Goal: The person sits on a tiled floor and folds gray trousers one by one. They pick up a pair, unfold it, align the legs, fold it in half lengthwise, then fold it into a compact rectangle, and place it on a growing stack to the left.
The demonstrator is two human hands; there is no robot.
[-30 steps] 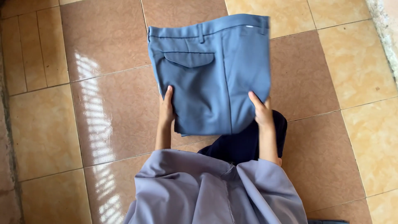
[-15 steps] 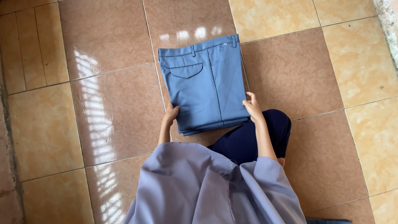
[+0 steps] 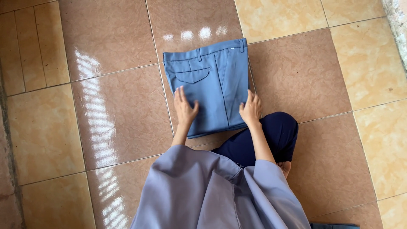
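The floor of glossy brown and tan ceramic tiles (image 3: 106, 123) fills the view, w/ window glare in stripes well to the left of the person's fingers. On it lies the folded pair of blue woven trousers (image 3: 212, 80), flat, waistband on the far side, flap pocket just beyond the left fingertips.

Left hand (image 3: 185, 108): palm down on the near-left part of the trousers, fingers spread flat and pointing away, pressing the cloth, not pinching anything. Between the two hands runs a lengthwise seam or crease, closer to the right fingers.

Right hand (image 3: 251, 109): also flat and open, resting on the near-right edge of the bundle; its outer fingers sit about at the cloth's edge, and whether they touch tile can't be told. Just behind the right wrist is a knee in dark navy fabric (image 3: 271, 135), and nearer the camera a loose grey-lilac garment (image 3: 212, 191) hangs over both forearms.

Risks, as a judgement: the tiles look slick, so a push fwd could slide the whole bundle rather than smooth it. Uneven pressure btw hands may skew the layers, since the near edge already shows them slightly offset. The draped sleeve could drag the near hem if it swings over.
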